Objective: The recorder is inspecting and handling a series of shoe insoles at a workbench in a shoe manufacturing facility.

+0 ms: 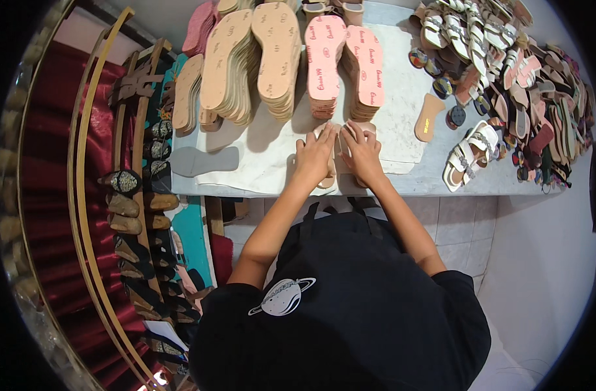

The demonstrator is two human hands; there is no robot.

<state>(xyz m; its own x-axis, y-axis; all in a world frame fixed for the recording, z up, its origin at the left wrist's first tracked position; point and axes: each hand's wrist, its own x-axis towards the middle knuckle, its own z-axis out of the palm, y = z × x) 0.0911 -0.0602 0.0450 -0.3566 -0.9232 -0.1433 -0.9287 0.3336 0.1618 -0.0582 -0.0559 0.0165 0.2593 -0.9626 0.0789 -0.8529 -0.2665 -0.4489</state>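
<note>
Side by side near the front edge of the table, my left hand [315,153] and my right hand [362,150] lie on a pair of pale beige shoe soles. Fingers of both hands stretch forward, flat over the pieces. The left sole [328,178] shows past my left palm; my right hand covers most of the right one. Just beyond my fingertips stand two stacks of pink printed insoles [326,62]. Tall stacks of beige insoles [277,55] rise to their left. White paper [265,166] is spread beneath.
A grey sole-shaped piece [205,161] lies at the table's left. To the right are a tan insole [429,117], a white strapped sandal [470,155], small round containers [455,116] and a large heap of sandals [519,85]. A wooden shoe rack [138,150] stands left of the table.
</note>
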